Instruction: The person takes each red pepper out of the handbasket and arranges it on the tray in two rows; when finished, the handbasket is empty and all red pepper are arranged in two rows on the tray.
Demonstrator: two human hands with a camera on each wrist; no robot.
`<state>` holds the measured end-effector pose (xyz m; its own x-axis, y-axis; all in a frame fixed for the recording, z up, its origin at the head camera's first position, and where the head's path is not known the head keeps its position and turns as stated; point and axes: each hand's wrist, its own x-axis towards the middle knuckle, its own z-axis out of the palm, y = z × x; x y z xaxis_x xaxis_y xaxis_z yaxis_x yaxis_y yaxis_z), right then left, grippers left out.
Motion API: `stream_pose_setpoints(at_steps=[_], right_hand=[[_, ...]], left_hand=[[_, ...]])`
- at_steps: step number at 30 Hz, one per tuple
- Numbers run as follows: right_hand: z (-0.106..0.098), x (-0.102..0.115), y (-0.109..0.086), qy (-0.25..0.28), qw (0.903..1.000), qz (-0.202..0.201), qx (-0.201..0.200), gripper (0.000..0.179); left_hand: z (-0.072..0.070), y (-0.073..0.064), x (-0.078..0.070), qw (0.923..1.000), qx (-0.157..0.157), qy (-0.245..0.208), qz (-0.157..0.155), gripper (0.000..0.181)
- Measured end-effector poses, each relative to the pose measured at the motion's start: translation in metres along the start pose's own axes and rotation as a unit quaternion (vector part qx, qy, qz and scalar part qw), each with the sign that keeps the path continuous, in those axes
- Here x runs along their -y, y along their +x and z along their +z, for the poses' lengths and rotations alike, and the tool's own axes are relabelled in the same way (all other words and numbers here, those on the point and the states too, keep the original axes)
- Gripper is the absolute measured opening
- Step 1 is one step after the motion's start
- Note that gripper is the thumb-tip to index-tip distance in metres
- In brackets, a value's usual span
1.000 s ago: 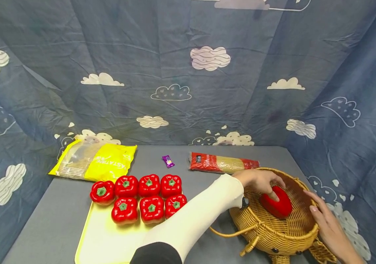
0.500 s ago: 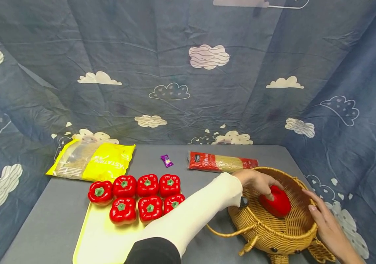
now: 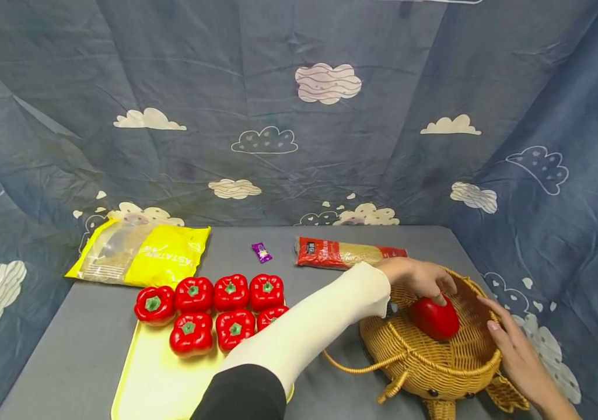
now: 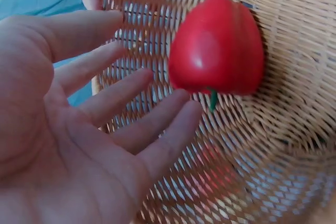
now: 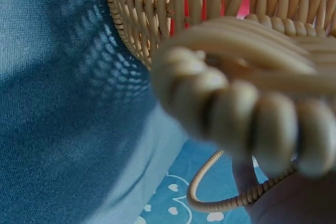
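Observation:
A red bell pepper [image 3: 435, 318] lies in the brown wicker basket [image 3: 404, 382]. My left hand [image 3: 423, 279], in a white sleeve, reaches over the basket's left rim. In the left wrist view the fingers of the left hand [image 4: 100, 108] are spread and fairly straight, close beside the bell pepper [image 4: 218, 51] but not around it; its green stem points toward the fingertips. My right hand [image 3: 519, 353] rests at the basket's right rim with extended fingers. In the right wrist view, wickerwork hides most of the right hand [image 5: 294, 198].
A yellow tray [image 3: 146, 379] on the left bears several red bell peppers [image 3: 191, 334], partly covered by my left sleeve. Behind are a yellow pasta bag [image 3: 164, 256], a purple-wrapped sweet [image 3: 262, 252] and a red noodle packet [image 3: 325, 253]. A wicker handle [image 3: 351, 368] sticks out left of the basket.
The left hand's fingers have come off the bell pepper and lifted slightly, leaving it in the basket. My right hand stays at the rim. The head view has shifted a little.

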<state>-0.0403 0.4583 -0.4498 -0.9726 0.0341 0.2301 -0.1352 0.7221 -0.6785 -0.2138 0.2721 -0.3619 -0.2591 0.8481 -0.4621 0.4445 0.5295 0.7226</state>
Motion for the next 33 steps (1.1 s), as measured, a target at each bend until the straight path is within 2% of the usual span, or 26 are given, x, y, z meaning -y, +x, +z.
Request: stream_pose_setpoints(at_steps=[4, 8, 11, 13, 15, 20, 25, 29, 33], right_hand=[[0.003, 0.001, 0.001, 0.004, 0.9999, 0.006, 0.010, 0.050], [0.005, 0.001, -0.002, -0.001, 0.9999, 0.013, 0.010, 0.050], [0.003, 0.000, -0.002, -0.007, 0.9998, 0.016, 0.006, 0.050], [0.002, 0.000, -0.001, -0.010, 0.9998, 0.014, 0.005, 0.050], [0.001, 0.000, -0.001, -0.009, 0.9999, 0.007, 0.004, 0.050], [0.001, 0.000, -0.001, -0.001, 1.0000, -0.004, 0.002, 0.049], [0.000, 0.001, -0.002, -0.001, 1.0000, -0.003, 0.002, 0.050], [0.000, 0.001, -0.001, -0.001, 1.0000, -0.008, -0.001, 0.049], [-0.001, 0.002, 0.000, 0.001, 1.0000, -0.010, -0.001, 0.049]], left_hand=[[-0.001, 0.006, -0.002, 0.9991, 0.021, -0.001, -0.037, 0.050], [-0.002, 0.014, 0.000, 0.9951, 0.052, 0.062, -0.058, 0.053], [-0.003, 0.019, 0.002, 0.9912, 0.065, 0.090, -0.073, 0.059], [-0.003, 0.022, 0.004, 0.9911, 0.060, 0.092, -0.074, 0.064], [-0.002, 0.025, 0.005, 0.9894, 0.053, 0.113, -0.075, 0.067], [0.004, 0.031, 0.009, 0.9748, 0.040, 0.194, -0.102, 0.071], [0.009, 0.035, 0.010, 0.9730, 0.041, 0.195, -0.116, 0.075], [0.010, 0.036, 0.010, 0.9713, 0.030, 0.212, -0.103, 0.075], [0.012, 0.036, 0.009, 0.9763, 0.022, 0.194, -0.093, 0.072]])
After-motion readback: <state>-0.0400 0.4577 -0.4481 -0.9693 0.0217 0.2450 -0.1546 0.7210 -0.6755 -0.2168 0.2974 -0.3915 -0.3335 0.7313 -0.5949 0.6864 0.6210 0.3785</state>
